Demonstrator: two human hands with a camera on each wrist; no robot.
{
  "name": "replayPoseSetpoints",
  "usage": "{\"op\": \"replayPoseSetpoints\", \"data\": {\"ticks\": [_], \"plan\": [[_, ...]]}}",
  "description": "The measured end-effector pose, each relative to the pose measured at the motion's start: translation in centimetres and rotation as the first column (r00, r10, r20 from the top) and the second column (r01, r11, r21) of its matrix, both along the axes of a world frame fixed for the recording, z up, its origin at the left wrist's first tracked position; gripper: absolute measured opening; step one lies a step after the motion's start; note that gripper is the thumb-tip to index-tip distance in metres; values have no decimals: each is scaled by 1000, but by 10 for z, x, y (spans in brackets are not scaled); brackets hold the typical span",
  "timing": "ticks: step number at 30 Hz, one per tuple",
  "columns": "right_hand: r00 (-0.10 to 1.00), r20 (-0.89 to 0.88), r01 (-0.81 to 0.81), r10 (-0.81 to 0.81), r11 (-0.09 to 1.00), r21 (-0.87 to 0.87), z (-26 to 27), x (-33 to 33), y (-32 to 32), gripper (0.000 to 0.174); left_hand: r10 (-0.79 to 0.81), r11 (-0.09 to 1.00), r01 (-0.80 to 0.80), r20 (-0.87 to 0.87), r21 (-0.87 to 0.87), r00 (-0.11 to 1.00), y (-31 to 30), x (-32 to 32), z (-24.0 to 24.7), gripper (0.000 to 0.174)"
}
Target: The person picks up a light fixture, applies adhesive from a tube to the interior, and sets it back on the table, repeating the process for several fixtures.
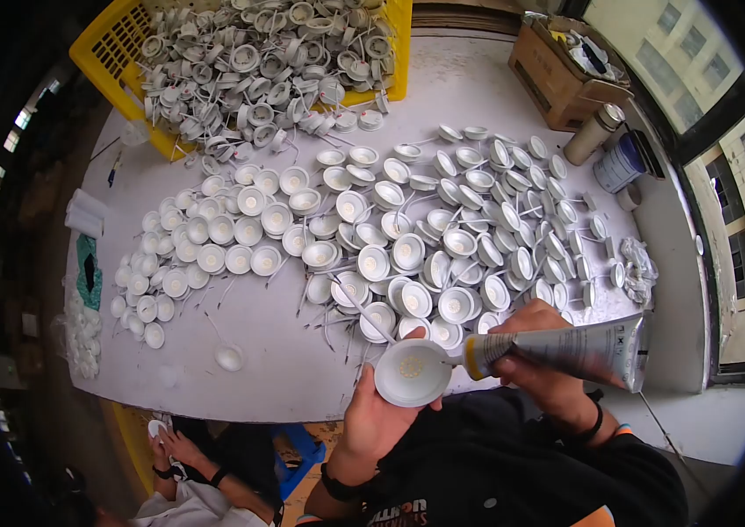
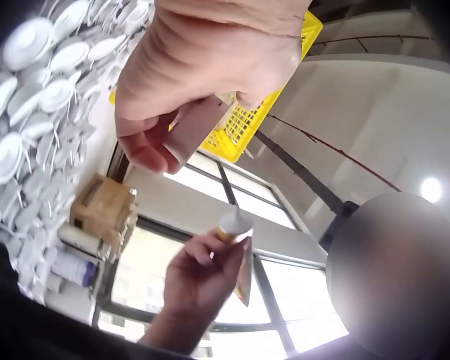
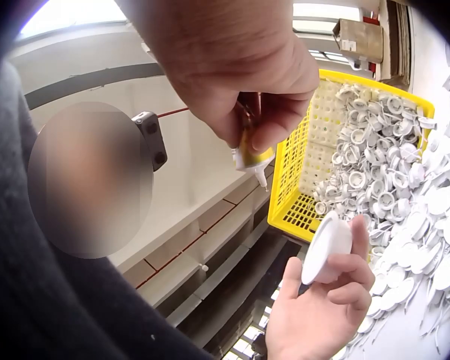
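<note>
My left hand [image 1: 377, 422] holds a round white dish-shaped lamp piece [image 1: 412, 373] by its edge, its hollow face turned up with a yellowish disc in the middle. From the right, my right hand [image 1: 548, 378] grips a silver tube [image 1: 574, 351] with a yellow collar, its nozzle at the dish's right rim. In the right wrist view the nozzle [image 3: 261, 177] points down and the white piece [image 3: 328, 247] rests in the fingers of my left hand [image 3: 315, 322]. The left wrist view shows my right hand [image 2: 199, 289] around the tube's yellow end.
Many white lamp pieces [image 1: 407, 252] with wires cover the table [image 1: 258, 378]. A yellow crate [image 1: 400, 53] full of similar parts stands at the back left. At the right are a cardboard box [image 1: 557, 79], a thermos [image 1: 593, 133] and a can [image 1: 618, 164]. Another person's hands [image 1: 181, 448] show lower left.
</note>
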State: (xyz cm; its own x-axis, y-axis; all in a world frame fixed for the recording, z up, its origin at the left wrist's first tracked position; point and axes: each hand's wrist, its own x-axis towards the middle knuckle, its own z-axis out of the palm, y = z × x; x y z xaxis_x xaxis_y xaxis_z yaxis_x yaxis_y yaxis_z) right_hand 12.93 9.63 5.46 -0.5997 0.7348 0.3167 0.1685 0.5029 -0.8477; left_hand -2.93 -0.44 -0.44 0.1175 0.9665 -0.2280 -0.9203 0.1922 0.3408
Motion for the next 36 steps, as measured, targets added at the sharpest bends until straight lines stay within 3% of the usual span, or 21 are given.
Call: {"op": "replayPoseSetpoints", "data": {"ticks": [3,5,7,9,12,16,19,21,25,31,33,34,36], "plan": [[984,166,-93,71,987,129,15,2,0,25,-66,995,60,83,76,994,-5,11,1,61],[992,115,-71,59,992,105,14,4,-6,21,-101,990,93,79,105,992,-8,16,3,60],[997,62,-46,41,996,80,16,4,-9,19,-128,984,102,181,145,975,-9,18,0,60],[983,184,-29,16,997,72,26,4,-12,20,-89,995,82,163,52,983,-14,21,-2,59],[949,312,-96,52,987,126,32,5,-12,20,-85,995,72,191,71,978,-17,22,-1,59],[972,235,-57,22,988,144,29,5,-15,21,-88,993,72,169,96,982,-18,22,2,59],[970,226,-122,86,981,149,26,6,-15,22,-107,991,93,153,96,983,-20,22,3,59],[978,208,-59,26,987,153,32,3,-19,21,-111,991,99,139,89,984,-21,22,3,59],[966,256,-78,21,973,216,34,2,-20,19,-122,989,108,142,102,982,-23,24,1,59],[977,212,-41,8,988,149,34,3,-26,19,-120,989,108,127,103,985,-24,24,1,58],[955,291,8,53,979,-202,31,7,-29,21,-148,983,126,170,133,974,-24,24,-6,58],[955,291,7,53,979,-202,30,5,-29,21,-148,983,126,170,133,974,-24,24,-6,58],[988,152,14,-32,993,120,25,1,-29,19,-143,984,121,182,127,973,-25,25,-6,57]]}}
